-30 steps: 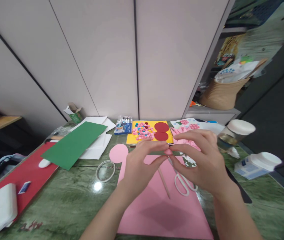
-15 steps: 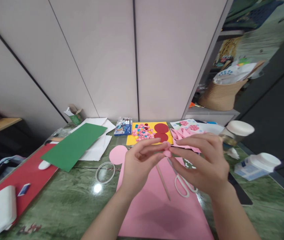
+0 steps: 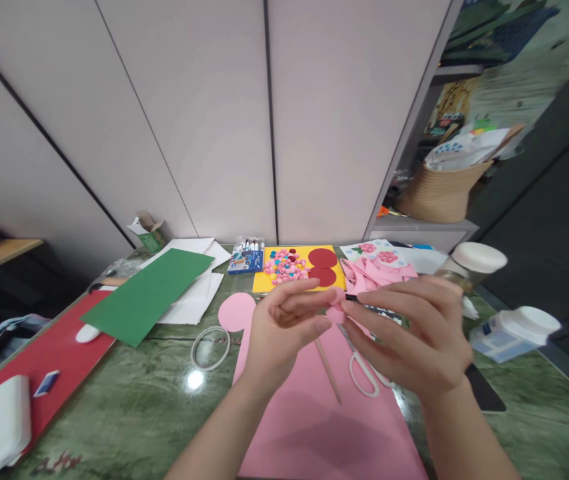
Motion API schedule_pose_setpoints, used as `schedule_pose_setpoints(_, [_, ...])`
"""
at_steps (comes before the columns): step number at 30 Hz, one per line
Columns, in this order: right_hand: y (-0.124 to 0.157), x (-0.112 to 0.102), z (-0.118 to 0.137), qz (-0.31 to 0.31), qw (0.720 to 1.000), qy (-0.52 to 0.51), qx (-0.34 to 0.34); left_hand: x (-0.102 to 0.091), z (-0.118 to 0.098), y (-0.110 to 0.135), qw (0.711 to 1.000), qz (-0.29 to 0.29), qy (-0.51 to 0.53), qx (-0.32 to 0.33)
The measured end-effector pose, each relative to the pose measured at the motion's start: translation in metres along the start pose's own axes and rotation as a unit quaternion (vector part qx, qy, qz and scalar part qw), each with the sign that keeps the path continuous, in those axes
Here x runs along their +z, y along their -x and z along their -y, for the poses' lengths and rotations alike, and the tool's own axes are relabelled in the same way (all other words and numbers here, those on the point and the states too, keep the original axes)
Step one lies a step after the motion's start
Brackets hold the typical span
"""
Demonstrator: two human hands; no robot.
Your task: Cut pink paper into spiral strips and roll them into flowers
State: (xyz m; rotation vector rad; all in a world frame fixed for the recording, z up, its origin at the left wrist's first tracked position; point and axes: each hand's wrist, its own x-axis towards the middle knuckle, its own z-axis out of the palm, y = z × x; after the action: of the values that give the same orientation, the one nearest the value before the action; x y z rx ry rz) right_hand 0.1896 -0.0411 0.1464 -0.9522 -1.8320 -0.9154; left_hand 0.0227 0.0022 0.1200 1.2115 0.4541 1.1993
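so, there's a small pink piece (image 3: 335, 313) up at the fingertips of both hands, raised over the top part of a pink sheet (image 3: 334, 433). left hand (image 3: 289, 327) comes in from its side with a finger reaching the piece, thumb dropped a bit lower and spread from that finger. right hand (image 3: 409, 327) has its fingers bent and the tips right up against the other side. honestly can't tell which of the two is doing the actual pinching, the fingers hide it.

below them on the sheet: a thin wooden stick (image 3: 329, 373) and white-handled scissors (image 3: 370, 373), partly covered by the right hand. a pink circle (image 3: 237, 312) lies by the sheet's upper left corner, with a pale ring (image 3: 193, 349) on the green tabletop (image 3: 139, 427) near it.

further back, a yellow sheet (image 3: 260, 285) carries a heap of tiny coloured balls (image 3: 287, 268) plus two red circles (image 3: 322, 258). pink scraps (image 3: 377, 272) sit just right of that, a blue marker box (image 3: 245, 261) just left. way over left, a green sheet (image 3: 149, 293) overlaps white paper (image 3: 191, 303) and a red sheet (image 3: 71, 350).
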Motion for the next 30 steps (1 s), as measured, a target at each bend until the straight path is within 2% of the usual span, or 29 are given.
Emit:
schedule_pose_setpoints(4, [-0.002,0.001,0.003,-0.018,1.0,0.008,-0.01,0.004,0.003,0.001,0.998,-0.014,0.05,0.024])
schedule_pose_setpoints(9, [-0.002,0.004,0.004,-0.059,0.998,0.017,-0.035,0.012,0.006,0.005,0.994,-0.07,0.053,0.061])
schedule_pose_setpoints(20, [0.002,0.001,0.006,-0.033,0.997,0.049,-0.056,0.018,0.005,0.007,0.989,-0.101,0.003,0.109])
schedule_pose_setpoints(30, [0.002,0.0,0.011,-0.014,0.996,0.073,-0.044,0.019,0.006,0.008,0.982,-0.112,-0.039,0.147])
